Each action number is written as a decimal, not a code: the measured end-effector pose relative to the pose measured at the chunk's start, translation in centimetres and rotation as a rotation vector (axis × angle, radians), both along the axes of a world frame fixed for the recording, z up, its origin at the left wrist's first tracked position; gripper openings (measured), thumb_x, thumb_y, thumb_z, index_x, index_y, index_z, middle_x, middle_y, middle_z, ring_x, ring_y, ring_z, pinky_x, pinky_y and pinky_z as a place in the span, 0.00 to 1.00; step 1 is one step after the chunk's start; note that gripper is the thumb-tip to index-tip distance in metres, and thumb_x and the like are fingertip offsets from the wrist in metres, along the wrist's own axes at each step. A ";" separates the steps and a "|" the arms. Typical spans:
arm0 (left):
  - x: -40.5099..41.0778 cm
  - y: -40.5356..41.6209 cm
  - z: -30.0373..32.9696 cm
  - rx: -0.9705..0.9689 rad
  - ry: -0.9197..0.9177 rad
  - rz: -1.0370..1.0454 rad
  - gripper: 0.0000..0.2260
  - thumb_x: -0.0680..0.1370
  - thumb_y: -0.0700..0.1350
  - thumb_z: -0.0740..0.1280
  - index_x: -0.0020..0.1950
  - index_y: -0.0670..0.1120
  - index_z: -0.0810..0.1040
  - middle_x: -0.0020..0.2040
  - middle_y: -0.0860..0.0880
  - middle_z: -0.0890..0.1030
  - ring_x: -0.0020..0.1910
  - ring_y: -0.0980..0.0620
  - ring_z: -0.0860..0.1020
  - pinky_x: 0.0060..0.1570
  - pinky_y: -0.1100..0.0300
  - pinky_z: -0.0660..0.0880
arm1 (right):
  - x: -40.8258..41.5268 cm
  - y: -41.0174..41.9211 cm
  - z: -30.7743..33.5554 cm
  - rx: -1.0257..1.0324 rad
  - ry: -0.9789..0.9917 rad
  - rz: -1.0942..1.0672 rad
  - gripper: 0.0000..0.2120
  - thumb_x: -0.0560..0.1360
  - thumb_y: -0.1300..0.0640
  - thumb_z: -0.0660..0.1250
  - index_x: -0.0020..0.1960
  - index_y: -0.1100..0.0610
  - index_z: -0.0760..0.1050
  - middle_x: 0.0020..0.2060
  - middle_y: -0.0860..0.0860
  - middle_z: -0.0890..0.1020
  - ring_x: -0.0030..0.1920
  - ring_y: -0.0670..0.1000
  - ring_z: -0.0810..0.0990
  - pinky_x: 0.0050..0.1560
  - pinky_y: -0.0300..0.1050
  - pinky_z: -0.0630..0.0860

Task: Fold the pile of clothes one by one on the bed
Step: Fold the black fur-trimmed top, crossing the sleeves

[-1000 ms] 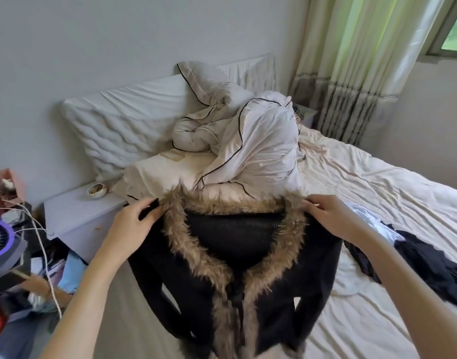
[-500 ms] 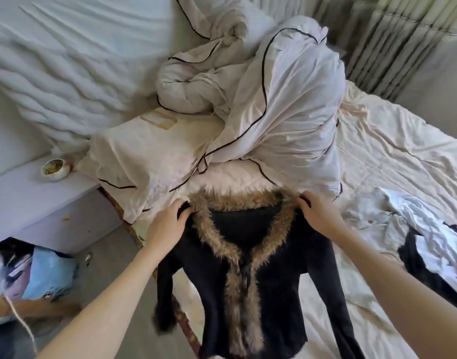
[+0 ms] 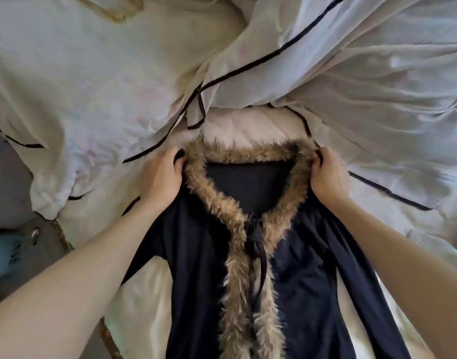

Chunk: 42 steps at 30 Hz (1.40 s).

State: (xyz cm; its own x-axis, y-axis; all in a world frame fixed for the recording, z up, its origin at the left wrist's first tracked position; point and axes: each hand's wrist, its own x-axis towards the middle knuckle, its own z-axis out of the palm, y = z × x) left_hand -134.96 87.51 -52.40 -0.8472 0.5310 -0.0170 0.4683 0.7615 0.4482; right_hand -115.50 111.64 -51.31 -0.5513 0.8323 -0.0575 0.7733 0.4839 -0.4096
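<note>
A black cardigan point(image 3: 201, 268) with a brown fur collar and fur front trim lies front-up on the pale bed sheet point(image 3: 237, 125), its collar toward the head of the bed. My left hand point(image 3: 161, 177) grips the left shoulder beside the fur collar. My right hand point(image 3: 327, 177) grips the right shoulder at the collar's other end. Both sleeves trail down under my forearms. The lower hem runs out of view at the bottom edge.
A crumpled white duvet with black piping point(image 3: 351, 73) is heaped just beyond the collar. A pale pillow point(image 3: 79, 86) lies to the left. The bed's left edge and the floor point(image 3: 20, 255) with a blue item show at lower left.
The cardigan went from hanging in the air to lying on the bed, lowered and carried forward by both hands. The view tilted down and closer to the bed.
</note>
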 end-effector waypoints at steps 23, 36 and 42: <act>-1.2 -8.4 0.3 -0.014 -0.467 0.082 0.20 0.77 0.55 0.66 0.47 0.36 0.76 0.42 0.43 0.79 0.41 0.48 0.74 0.41 0.57 0.67 | 1.8 -10.3 1.1 -0.051 0.114 0.090 0.20 0.80 0.54 0.59 0.71 0.58 0.68 0.72 0.56 0.67 0.74 0.56 0.60 0.75 0.57 0.50; -1.7 -13.7 0.8 0.042 -0.543 0.089 0.16 0.78 0.56 0.63 0.45 0.43 0.77 0.37 0.52 0.78 0.37 0.57 0.75 0.36 0.67 0.68 | -2.1 -19.2 0.0 0.165 -0.252 0.622 0.22 0.77 0.51 0.65 0.70 0.56 0.71 0.72 0.60 0.66 0.73 0.61 0.63 0.72 0.64 0.56; -2.8 -19.8 1.2 0.046 -0.783 0.045 0.15 0.76 0.53 0.68 0.51 0.40 0.80 0.45 0.45 0.83 0.45 0.48 0.81 0.47 0.53 0.76 | -1.6 -22.3 0.4 0.211 -0.112 0.679 0.23 0.77 0.50 0.65 0.70 0.57 0.70 0.72 0.59 0.66 0.73 0.60 0.63 0.71 0.65 0.57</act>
